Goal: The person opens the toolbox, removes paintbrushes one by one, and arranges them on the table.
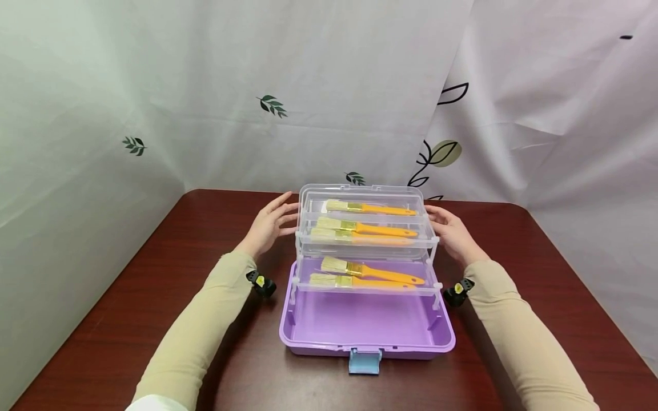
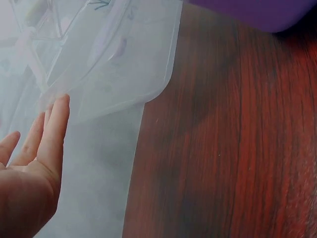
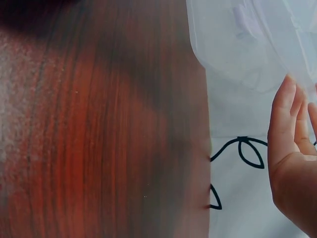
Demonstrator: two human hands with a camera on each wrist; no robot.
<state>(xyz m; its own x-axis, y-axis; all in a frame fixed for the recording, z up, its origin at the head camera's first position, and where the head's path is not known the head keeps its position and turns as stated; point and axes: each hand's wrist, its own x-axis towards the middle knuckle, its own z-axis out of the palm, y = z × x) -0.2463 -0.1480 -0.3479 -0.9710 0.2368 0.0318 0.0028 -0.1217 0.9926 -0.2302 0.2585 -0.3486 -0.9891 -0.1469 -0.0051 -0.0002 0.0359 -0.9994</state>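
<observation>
A purple toolbox point(image 1: 365, 319) stands open on the table, its clear lid point(image 1: 362, 188) raised at the back. Two clear trays are fanned out above its base. Paintbrushes with yellow handles lie on the upper tray point(image 1: 385, 230) and on the lower tray point(image 1: 385, 274). My left hand point(image 1: 267, 225) is at the lid's left side, fingers extended, fingertips at the clear plastic in the left wrist view. On the opposite side, my right hand point(image 1: 452, 231) has its fingers stretched toward the lid. Whether the fingertips press on it I cannot tell.
The toolbox rests on a dark red wooden table point(image 1: 154, 308). A pale blue latch point(image 1: 365, 362) hangs down at the box's front. White cloth point(image 1: 334, 85) with leaf prints rises behind the table and at both sides.
</observation>
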